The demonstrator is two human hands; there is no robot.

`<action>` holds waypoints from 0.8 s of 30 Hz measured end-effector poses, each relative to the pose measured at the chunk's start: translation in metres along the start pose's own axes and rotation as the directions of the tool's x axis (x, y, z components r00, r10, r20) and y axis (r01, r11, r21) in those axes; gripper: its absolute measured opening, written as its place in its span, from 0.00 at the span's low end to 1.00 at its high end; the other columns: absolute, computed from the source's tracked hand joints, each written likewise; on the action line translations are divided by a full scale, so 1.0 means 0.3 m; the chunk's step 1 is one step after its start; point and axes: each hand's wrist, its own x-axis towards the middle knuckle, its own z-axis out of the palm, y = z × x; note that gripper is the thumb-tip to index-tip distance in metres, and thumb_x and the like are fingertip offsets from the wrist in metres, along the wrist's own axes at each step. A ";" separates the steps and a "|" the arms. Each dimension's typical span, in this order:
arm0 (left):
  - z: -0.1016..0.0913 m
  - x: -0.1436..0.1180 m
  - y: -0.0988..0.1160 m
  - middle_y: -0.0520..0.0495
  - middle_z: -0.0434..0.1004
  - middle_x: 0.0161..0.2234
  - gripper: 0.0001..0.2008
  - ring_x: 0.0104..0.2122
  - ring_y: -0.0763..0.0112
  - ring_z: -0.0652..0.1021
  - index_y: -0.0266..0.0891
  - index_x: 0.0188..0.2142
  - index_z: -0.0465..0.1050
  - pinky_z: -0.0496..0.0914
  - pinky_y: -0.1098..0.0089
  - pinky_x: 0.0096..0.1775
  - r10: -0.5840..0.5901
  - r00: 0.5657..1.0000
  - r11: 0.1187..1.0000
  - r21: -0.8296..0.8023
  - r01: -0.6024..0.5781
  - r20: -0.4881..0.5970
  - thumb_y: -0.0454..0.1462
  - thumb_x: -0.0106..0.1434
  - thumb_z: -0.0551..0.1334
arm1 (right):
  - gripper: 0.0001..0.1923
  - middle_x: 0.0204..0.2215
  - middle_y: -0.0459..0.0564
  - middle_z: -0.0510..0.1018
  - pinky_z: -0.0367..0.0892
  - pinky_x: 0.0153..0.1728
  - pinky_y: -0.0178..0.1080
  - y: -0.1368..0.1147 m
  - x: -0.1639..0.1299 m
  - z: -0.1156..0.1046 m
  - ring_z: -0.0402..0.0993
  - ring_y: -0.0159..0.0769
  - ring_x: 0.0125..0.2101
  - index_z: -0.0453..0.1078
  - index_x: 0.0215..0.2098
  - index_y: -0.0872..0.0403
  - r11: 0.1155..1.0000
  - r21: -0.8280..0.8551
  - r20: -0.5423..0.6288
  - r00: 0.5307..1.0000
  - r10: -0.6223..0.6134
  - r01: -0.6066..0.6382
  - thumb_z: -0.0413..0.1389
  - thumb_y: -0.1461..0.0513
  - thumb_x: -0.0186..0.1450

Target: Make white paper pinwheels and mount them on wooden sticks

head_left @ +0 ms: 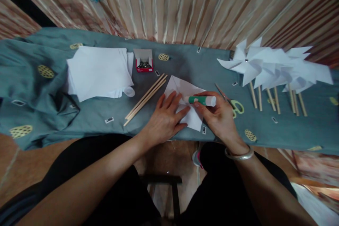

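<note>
Glue stick: green body, white end; centre of frame, just right of middle. Long axis near level across the picture, white end to the right, other end to the left over the paper. Pinched in the right hand, fingers closed round the barrel from below

Folded paper: white, lying on the surface, directly under and left of the glue stick. Left hand flat on it, fingers spread and pressing the lower left part; this hand is nearer the paper's middle

Sticks: bundle just left of the paper, slanting up to the right

Scissors: just right of the right hand, partly hidden behind it

Paper stack: upper left

Small box: open, upper centre; contents too small to tell

Pinwheels: upper right

Hidden: whether the glue tip touches the paper cannot be told; lower right paper corner covered by the hands
</note>
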 end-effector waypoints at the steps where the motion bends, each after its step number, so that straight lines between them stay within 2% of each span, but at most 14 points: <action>1: 0.001 0.000 0.000 0.32 0.55 0.67 0.28 0.68 0.40 0.53 0.42 0.61 0.65 0.50 0.39 0.63 -0.003 1.000 1.000 -0.007 0.003 -0.001 0.47 0.64 0.62 | 0.14 0.34 0.47 0.80 0.70 0.33 0.39 0.001 -0.002 0.001 0.75 0.37 0.32 0.72 0.42 0.51 1.000 -0.020 0.006 1.000 0.000 0.000 0.62 0.53 0.62; 7: 0.009 -0.003 -0.002 0.34 0.52 0.69 0.27 0.68 0.38 0.51 0.43 0.60 0.66 0.50 0.38 0.63 -0.012 1.000 0.999 -0.045 0.010 -0.028 0.45 0.64 0.63 | 0.15 0.38 0.49 0.81 0.70 0.34 0.39 -0.010 -0.015 0.005 0.77 0.39 0.35 0.71 0.46 0.50 0.996 -0.087 0.047 0.999 -0.026 0.030 0.60 0.53 0.64; 15: 0.014 -0.003 -0.005 0.35 0.47 0.70 0.28 0.68 0.38 0.51 0.45 0.61 0.65 0.50 0.38 0.63 -0.017 0.999 0.997 -0.075 0.014 -0.035 0.46 0.63 0.63 | 0.14 0.37 0.47 0.82 0.68 0.29 0.37 -0.022 -0.016 0.015 0.77 0.36 0.29 0.71 0.46 0.49 0.991 -0.124 0.040 0.998 -0.038 0.043 0.60 0.55 0.64; 24: 0.019 -0.003 -0.007 0.36 0.51 0.69 0.27 0.68 0.38 0.50 0.44 0.60 0.66 0.50 0.38 0.63 -0.016 0.999 0.997 -0.080 0.013 -0.037 0.46 0.63 0.64 | 0.13 0.37 0.47 0.82 0.70 0.32 0.38 -0.024 -0.002 0.026 0.77 0.36 0.31 0.71 0.45 0.49 0.995 -0.092 0.032 0.999 -0.041 0.043 0.60 0.55 0.64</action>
